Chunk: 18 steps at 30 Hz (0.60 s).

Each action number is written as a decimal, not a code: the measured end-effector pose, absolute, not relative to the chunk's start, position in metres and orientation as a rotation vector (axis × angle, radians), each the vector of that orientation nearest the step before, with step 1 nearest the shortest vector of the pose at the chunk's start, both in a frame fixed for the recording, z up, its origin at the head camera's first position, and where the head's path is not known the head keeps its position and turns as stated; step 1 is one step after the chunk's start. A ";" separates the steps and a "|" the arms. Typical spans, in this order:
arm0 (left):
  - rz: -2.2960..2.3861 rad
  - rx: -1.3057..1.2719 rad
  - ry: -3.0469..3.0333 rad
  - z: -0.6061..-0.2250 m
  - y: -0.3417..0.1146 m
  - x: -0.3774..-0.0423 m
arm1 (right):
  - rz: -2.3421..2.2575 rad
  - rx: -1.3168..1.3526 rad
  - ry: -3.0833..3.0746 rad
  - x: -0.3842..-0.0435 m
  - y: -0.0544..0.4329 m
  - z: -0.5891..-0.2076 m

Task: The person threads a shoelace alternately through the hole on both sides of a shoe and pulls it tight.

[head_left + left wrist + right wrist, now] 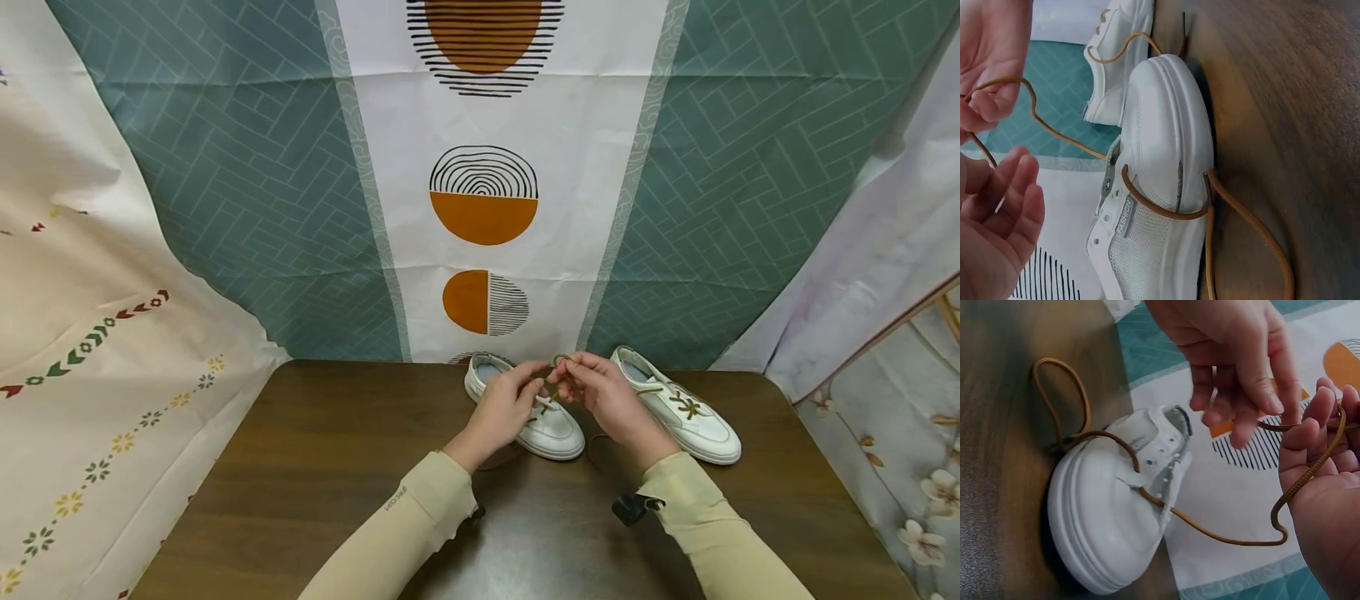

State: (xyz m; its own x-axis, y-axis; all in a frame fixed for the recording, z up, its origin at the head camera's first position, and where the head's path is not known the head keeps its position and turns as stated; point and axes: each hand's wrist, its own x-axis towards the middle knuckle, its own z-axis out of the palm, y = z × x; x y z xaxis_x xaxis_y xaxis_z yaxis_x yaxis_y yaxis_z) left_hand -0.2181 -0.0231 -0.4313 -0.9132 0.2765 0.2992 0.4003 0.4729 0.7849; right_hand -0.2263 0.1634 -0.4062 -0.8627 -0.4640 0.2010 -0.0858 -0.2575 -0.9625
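A white shoe [551, 429] stands under my two hands, with a brown shoelace [1229, 540] running up from its lower eyelets. My right hand [603, 396] grips that lace, which loops over its curled fingers in the right wrist view. Close beside it, my left hand [510, 408] pinches a stretch of the same lace between thumb and fingertips. The shoe's upper eyelets [1107, 217] hold no lace. The lace's other side hangs over the toe and loops down onto the table, as the left wrist view shows.
A second white shoe [686, 412], with brown laces crossed over its tongue, stands to the right on the dark wooden table [330, 467]. Behind the table hangs a patterned curtain [480, 117]. Printed cloth [97, 333] drapes at the left side.
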 end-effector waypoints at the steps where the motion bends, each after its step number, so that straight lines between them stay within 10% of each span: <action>1: -1.441 -0.612 -2.575 -0.431 -0.023 -0.218 | -2.200 -0.673 1.746 -0.226 0.162 -0.407; 18: -1.220 -0.168 -2.254 -0.432 -0.062 -0.233 | -1.882 -0.452 2.446 -0.227 0.154 -0.420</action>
